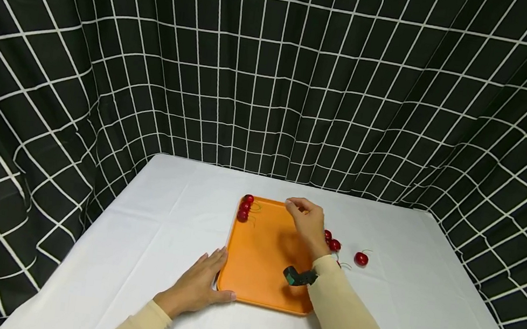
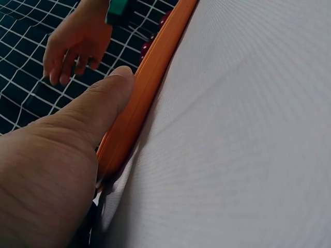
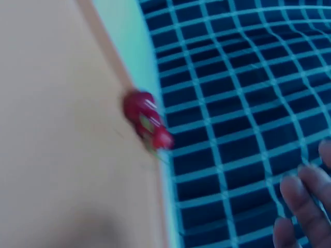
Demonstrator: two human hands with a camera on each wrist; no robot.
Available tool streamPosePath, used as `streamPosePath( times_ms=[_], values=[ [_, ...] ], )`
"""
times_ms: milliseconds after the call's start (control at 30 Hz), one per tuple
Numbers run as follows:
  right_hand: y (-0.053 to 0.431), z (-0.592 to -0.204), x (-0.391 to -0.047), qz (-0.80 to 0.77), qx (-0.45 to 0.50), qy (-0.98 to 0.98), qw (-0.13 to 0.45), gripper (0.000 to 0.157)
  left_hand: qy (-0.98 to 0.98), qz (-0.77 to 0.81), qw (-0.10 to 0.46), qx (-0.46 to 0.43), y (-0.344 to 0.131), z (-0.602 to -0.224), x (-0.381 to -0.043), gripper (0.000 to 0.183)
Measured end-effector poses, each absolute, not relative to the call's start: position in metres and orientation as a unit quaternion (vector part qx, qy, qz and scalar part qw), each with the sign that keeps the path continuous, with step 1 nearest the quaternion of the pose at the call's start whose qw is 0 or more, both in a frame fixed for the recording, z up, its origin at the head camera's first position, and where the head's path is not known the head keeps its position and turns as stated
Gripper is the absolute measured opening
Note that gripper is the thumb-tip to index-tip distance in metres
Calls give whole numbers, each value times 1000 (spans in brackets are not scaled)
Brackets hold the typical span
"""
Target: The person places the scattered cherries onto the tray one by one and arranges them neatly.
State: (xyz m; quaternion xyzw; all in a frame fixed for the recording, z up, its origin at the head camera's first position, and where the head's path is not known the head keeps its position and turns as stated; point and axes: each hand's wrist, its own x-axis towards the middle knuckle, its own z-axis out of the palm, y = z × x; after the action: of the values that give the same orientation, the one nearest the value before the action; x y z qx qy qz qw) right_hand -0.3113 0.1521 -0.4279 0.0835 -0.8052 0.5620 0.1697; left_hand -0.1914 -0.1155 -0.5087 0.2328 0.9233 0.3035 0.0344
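An orange tray (image 1: 257, 261) lies on the white table, with three red stemmed cherries (image 1: 243, 215) lined up along the left edge at its far corner. My left hand (image 1: 198, 284) rests at the tray's near left corner, fingers along the side and thumb on the near rim; the left wrist view shows that thumb (image 2: 101, 106) against the orange edge. Above the far right part of the tray is my right hand (image 1: 310, 225), its fingers loosely bent with nothing seen between them. The right wrist view shows the cherries (image 3: 139, 106) blurred, away from the fingertips (image 3: 295, 194).
Right of the tray, several more cherries (image 1: 334, 245) sit close together, partly hidden by the right forearm. One single cherry (image 1: 361, 258) lies farther right on the white tablecloth (image 1: 404, 300). A black curtain (image 1: 273, 79) with a white grid surrounds the table.
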Motion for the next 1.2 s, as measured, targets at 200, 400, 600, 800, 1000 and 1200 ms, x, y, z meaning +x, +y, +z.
streamPosePath(
  times_ms=[200, 400, 600, 800, 1000, 1200],
  values=[
    [224, -414, -311, 597, 116, -777, 162, 28, 923, 303, 29, 237, -116, -511, -190, 111],
    [308, -425, -317, 612, 62, -779, 123, 30, 926, 298, 30, 231, -119, -509, -192, 111],
    [358, -447, -313, 552, -27, -832, 48, 48, 927, 297, 31, 228, -120, -508, -192, 111],
    [379, -463, -306, 486, -90, -869, -2, 60, 922, 308, 43, 230, -115, -510, -190, 111],
    [384, -469, -304, 452, -84, -887, -38, 52, 925, 303, 51, 224, -114, -511, -189, 112],
    [382, -469, -308, 424, -46, -902, -65, 42, 925, 307, 46, 221, -115, -508, -190, 111]
  ],
)
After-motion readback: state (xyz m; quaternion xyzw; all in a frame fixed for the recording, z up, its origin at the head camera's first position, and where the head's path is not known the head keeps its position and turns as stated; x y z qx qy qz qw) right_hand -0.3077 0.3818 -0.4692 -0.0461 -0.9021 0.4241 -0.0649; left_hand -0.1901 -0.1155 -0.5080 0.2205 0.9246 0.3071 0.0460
